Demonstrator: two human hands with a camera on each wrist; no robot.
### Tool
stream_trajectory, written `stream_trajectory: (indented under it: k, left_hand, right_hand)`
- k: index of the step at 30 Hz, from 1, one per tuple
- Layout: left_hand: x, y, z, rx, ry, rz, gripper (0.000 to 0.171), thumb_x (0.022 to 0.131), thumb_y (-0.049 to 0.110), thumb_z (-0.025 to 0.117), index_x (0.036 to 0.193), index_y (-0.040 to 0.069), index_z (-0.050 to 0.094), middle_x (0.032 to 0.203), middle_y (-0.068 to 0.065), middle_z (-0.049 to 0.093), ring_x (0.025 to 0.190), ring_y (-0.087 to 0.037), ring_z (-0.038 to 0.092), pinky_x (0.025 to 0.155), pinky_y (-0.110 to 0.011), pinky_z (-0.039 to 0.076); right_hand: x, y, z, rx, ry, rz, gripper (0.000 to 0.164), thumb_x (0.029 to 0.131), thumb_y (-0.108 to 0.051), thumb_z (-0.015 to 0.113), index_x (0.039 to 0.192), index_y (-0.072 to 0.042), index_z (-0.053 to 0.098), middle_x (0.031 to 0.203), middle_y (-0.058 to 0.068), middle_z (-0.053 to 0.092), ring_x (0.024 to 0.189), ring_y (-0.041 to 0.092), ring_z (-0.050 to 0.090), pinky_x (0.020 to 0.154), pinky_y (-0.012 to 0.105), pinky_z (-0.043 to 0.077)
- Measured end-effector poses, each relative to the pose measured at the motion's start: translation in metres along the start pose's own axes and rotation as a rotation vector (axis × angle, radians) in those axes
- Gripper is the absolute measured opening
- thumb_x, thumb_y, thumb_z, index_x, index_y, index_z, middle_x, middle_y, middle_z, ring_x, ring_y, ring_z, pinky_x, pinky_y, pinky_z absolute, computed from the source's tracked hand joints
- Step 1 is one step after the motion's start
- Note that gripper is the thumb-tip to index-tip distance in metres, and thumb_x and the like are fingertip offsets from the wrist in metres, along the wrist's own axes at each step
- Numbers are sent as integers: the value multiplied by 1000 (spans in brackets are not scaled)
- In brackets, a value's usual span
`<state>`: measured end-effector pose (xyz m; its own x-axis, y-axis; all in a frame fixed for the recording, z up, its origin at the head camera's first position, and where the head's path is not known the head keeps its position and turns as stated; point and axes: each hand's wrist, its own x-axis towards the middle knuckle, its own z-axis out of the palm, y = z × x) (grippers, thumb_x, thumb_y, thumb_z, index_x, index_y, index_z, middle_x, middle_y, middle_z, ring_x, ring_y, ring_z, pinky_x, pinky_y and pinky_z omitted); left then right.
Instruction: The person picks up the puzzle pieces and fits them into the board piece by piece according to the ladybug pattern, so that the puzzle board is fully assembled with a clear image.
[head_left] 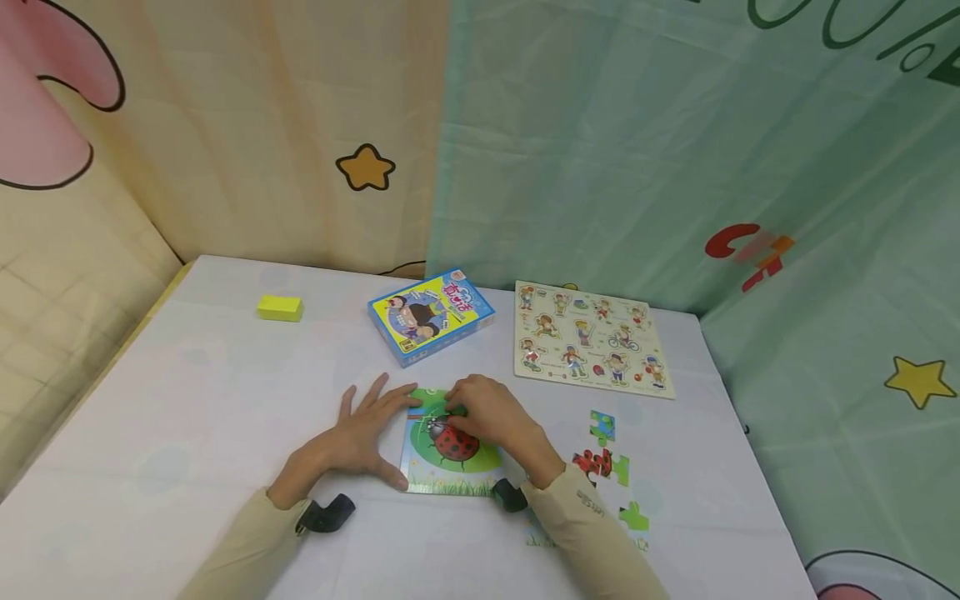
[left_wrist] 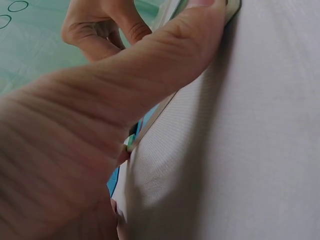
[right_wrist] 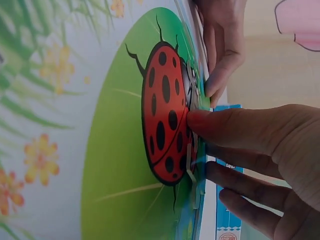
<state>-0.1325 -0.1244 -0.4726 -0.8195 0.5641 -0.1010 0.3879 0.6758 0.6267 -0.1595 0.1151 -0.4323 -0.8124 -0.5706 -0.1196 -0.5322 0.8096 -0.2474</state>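
Observation:
A square ladybug puzzle board (head_left: 450,482) lies on the white table between the hands. My left hand (head_left: 360,437) spreads along its left side, with a finger at the top left corner and the thumb at the bottom left. My right hand (head_left: 491,412) is over the board's upper part, where it pinches a puzzle piece (right_wrist: 191,167) between thumb and fingers. That piece's raised edge shows beside the red ladybug (right_wrist: 162,110) in the right wrist view; the fingers hide most of it. In the left wrist view the left thumb (left_wrist: 165,55) rests against the board's edge.
Loose puzzle pieces (head_left: 633,517) lie right of the board, partly behind the right sleeve. Farther back are a blue and yellow box (head_left: 431,317), a wooden board with figures (head_left: 592,337) and a yellow block (head_left: 280,308). Curtains hang behind the table.

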Motion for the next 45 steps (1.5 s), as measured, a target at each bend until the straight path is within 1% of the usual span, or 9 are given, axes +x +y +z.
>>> stream_trajectory:
  k: [7,11,16,20,26,32,37,42,45]
  left_hand:
    - [-2,0,0,-8,-3,-12,111,55,53,94,147,19,44,166,-8,26,153,-46,-1,111,-77,-8]
    - [-1,0,1,-4,-5,-8,111,55,54,94,148,19,44,166,-9,25,153,-46,-1,112,-77,-8]
    - [-1,-1,1,9,-6,1,112,56,55,93,148,19,43,166,-9,24,153,-47,-2,112,-76,-8]
    - [-2,-1,1,6,1,9,112,55,54,94,148,18,43,166,-10,24,153,-47,-1,112,-76,-7]
    - [-1,-1,2,1,-4,-2,112,55,53,94,149,18,43,166,-9,24,153,-47,-2,112,-76,-8]
    - [0,0,3,-17,1,-14,113,54,48,96,149,18,43,166,-9,23,153,-46,-3,113,-75,-10]
    - [-1,0,3,-8,0,-20,113,53,49,96,149,18,44,166,-9,23,153,-46,-2,113,-75,-10]
    - [-1,0,3,-2,0,-16,114,53,49,96,149,18,43,167,-10,22,153,-47,-3,113,-75,-10]
    - [0,0,3,6,-1,-13,114,54,50,95,150,19,43,167,-9,22,153,-47,-3,113,-75,-10]
  right_hand:
    - [1,-5,0,1,4,6,20,90,-24,77,106,-13,80,118,0,73,110,17,68,95,37,55]
    - [-3,0,1,26,-33,-33,24,92,-24,74,112,-12,78,125,1,68,115,17,64,97,35,55]
    - [-10,16,-2,182,-124,-92,38,96,-28,69,128,-8,69,142,6,57,133,22,53,111,39,45]
    - [-17,28,-4,336,-135,-131,45,97,-26,67,137,-7,61,151,8,50,142,26,45,116,44,39]
    - [-33,44,-6,437,-6,-124,46,94,-24,72,136,-8,62,149,10,53,143,27,44,116,48,38]
    - [-62,71,-8,449,147,-93,44,90,-22,76,130,-7,66,141,10,61,136,29,52,111,52,42]
    - [-93,98,-10,434,230,18,43,89,-24,78,128,-11,67,137,5,63,131,28,56,106,52,48]
    - [-120,120,-11,438,290,104,46,87,-24,80,128,-9,67,134,8,64,125,31,59,100,52,52]
    - [-135,133,-11,448,304,154,48,85,-24,81,128,-9,67,135,9,63,125,31,59,101,53,51]
